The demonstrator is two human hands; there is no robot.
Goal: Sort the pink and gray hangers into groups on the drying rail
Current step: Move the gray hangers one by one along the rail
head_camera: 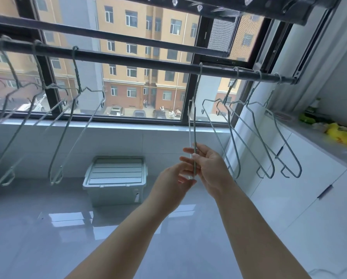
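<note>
A dark drying rail (140, 61) runs across the window from upper left to right. One gray wire hanger (192, 121) hangs edge-on from its middle by the hook. My right hand (208, 168) pinches its lower end, and my left hand (171, 184) is closed on the same end from the left. Three gray hangers (255, 137) hang close together on the rail's right end. Three more gray-looking hangers (67, 125) hang spread out on the left part. No hanger looks pink against the bright window.
A gray lidded plastic box (115, 178) stands on the glossy floor under the window sill. White cabinets (301, 198) line the right wall, with a yellow bag (341, 135) on their top. A second dark rail (108, 36) runs above the first.
</note>
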